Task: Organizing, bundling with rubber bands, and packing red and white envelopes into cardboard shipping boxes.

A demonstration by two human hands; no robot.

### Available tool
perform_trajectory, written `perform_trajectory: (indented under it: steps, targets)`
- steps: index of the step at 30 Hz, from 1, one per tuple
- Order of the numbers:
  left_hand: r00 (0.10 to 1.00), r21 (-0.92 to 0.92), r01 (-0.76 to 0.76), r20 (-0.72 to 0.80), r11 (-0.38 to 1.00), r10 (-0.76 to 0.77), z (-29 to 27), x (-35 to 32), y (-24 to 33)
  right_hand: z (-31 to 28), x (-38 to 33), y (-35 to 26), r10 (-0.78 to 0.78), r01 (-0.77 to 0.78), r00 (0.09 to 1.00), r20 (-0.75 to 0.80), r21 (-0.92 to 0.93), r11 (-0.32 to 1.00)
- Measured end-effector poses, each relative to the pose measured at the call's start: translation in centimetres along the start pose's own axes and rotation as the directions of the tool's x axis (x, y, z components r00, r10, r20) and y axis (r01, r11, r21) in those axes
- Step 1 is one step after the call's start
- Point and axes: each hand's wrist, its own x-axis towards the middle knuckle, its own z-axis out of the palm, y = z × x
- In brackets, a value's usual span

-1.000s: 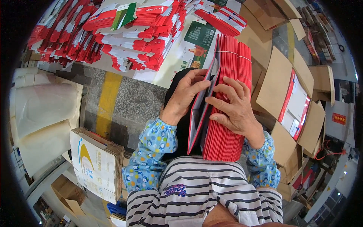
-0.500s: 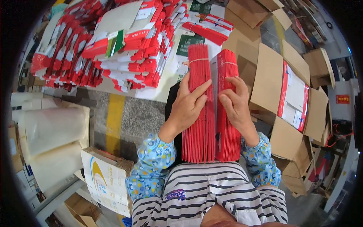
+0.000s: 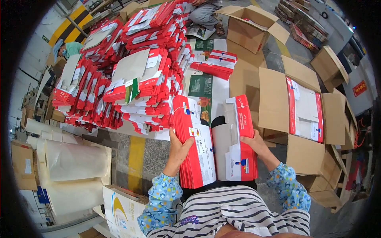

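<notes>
Two bundles of flat red-and-white cardboard cartons rest on my lap, tipped apart at the top with their printed faces showing. My left hand grips the outer side of the left bundle, thumb over its front face. A thin band crosses that bundle near its top. On the right bundle, my right hand holds the outer red edge with the thumb on the front. A band also runs round its upper part. The fingers behind both bundles are hidden.
Large piles of similar cartons stand ahead to the left. A small stack lies beyond my lap. An open cardboard box holding cartons is at right, another box farther back. Two other people are partly visible at the far side.
The bundles have turned from edge-on, side by side, to leaning apart with faces visible. My hands have moved from their tops to their outer sides. The view has tilted up.
</notes>
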Motion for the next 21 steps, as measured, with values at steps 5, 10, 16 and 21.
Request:
perform_trajectory:
  steps: [5, 10, 16, 21]
  targets:
    - [0.989, -0.02, 0.11, 0.106, 0.994, -0.107, -0.4, 0.5, 1.1, 0.4, -0.6, -2.0, -0.085, 0.078, 0.996, -0.026, -0.206, 0.976]
    - [0.999, -0.129, -0.024, 0.022, 0.991, 0.027, -2.0, -1.4, 4.0, -0.5, -2.7, -6.1, -0.357, 0.336, 0.934, -0.006, -0.324, 0.885]
    - [0.99, -0.292, -0.118, -0.104, 0.949, 0.091, -6.2, -2.9, 12.3, -7.2, -6.4, -20.7, -0.706, 0.688, 0.707, -0.047, -0.189, 0.701]
    - [1.0, -0.615, 0.016, 0.025, 0.788, -0.001, -5.4, -3.6, 12.4, -8.6, -9.2, -29.1, -0.963, 0.72, 0.202, 0.176, -0.694, 0.024]
